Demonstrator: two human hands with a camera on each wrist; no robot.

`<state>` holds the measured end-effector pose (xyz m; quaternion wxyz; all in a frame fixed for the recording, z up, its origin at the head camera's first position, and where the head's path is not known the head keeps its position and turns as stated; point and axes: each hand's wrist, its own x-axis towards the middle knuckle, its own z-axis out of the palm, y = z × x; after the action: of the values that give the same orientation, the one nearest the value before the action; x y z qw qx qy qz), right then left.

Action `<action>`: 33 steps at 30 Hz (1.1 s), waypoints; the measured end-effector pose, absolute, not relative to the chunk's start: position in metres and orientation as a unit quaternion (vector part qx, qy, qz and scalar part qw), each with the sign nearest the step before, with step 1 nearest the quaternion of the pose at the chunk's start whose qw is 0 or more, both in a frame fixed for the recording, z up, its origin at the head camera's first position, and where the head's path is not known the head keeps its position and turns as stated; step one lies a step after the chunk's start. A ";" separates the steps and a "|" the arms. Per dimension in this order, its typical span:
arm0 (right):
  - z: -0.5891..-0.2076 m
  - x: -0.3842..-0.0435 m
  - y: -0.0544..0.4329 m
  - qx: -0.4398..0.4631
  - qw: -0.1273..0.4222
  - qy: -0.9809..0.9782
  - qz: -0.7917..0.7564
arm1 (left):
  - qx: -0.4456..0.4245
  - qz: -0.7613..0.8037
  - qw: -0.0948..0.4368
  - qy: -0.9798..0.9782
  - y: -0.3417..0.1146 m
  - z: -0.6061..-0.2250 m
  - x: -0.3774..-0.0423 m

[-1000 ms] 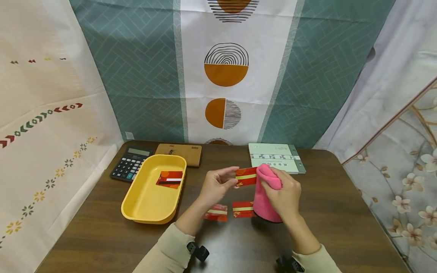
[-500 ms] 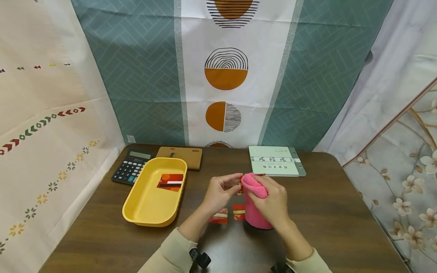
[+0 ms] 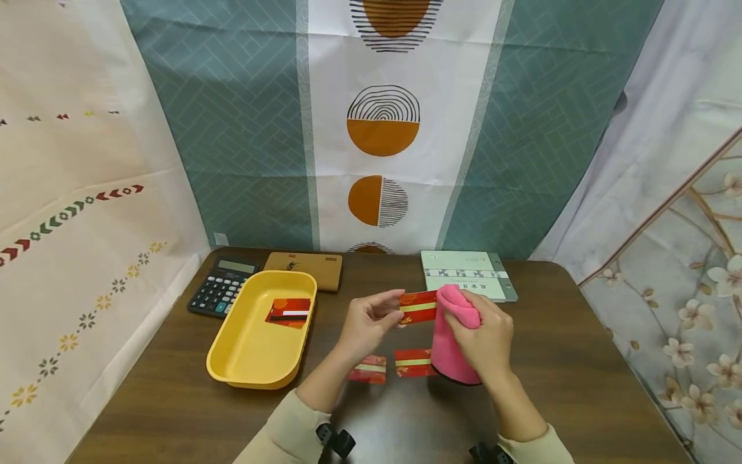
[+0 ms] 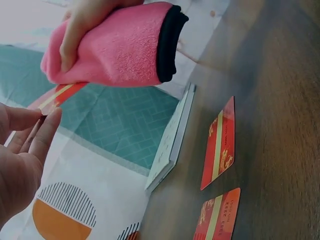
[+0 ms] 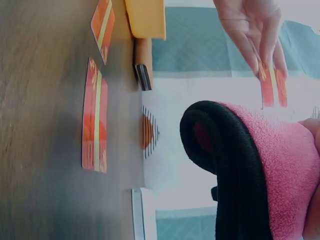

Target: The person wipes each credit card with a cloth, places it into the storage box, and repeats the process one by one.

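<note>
A red card (image 3: 418, 307) with a pale gold stripe is pinched at its left edge by my left hand (image 3: 371, 324), between thumb and fingers. My right hand (image 3: 485, 332) grips a folded pink cloth (image 3: 452, 348) with black edging, whose upper end meets the card's right end. In the left wrist view the cloth (image 4: 120, 47) hangs down with its black hem lowest. Two similar red cards lie flat on the table below the hands: one card (image 3: 368, 370) under my left forearm, another card (image 3: 414, 363) beside the cloth's lower end.
On the left stands a yellow tray (image 3: 217, 357) with red cards (image 3: 288, 312) inside. A black calculator (image 3: 223, 287) and a brown notebook (image 3: 313, 269) lie behind it. A pale green notebook (image 3: 464, 270) lies at the back right of the wooden table (image 3: 580, 386).
The cloth slid left over the held card, covering most of it, then drew back right, so the card shows again. My left hand keeps its pinch.
</note>
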<state>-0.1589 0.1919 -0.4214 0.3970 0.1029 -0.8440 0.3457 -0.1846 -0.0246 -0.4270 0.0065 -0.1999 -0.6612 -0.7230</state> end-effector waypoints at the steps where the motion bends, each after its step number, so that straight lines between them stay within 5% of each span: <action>1: -0.422 -0.159 0.192 0.101 0.395 -0.845 0.346 | -0.197 -0.723 0.007 -0.662 -0.025 -0.427 -0.184; 13: -0.433 -0.152 0.154 0.202 0.374 -0.830 0.361 | -0.185 -0.714 0.018 -0.675 -0.015 -0.431 -0.181; 26: -0.421 -0.163 0.182 0.113 0.411 -0.836 0.345 | -0.142 -0.752 -0.007 -0.643 -0.030 -0.424 -0.186; 33: -0.429 -0.155 0.155 0.204 0.383 -0.830 0.349 | -0.160 -0.731 -0.002 -0.663 -0.021 -0.429 -0.182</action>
<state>-0.1545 0.1553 -0.4288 0.3832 0.2035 -0.8305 0.3493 -0.1815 -0.0208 -0.4290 -0.0023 -0.1597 -0.6632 -0.7312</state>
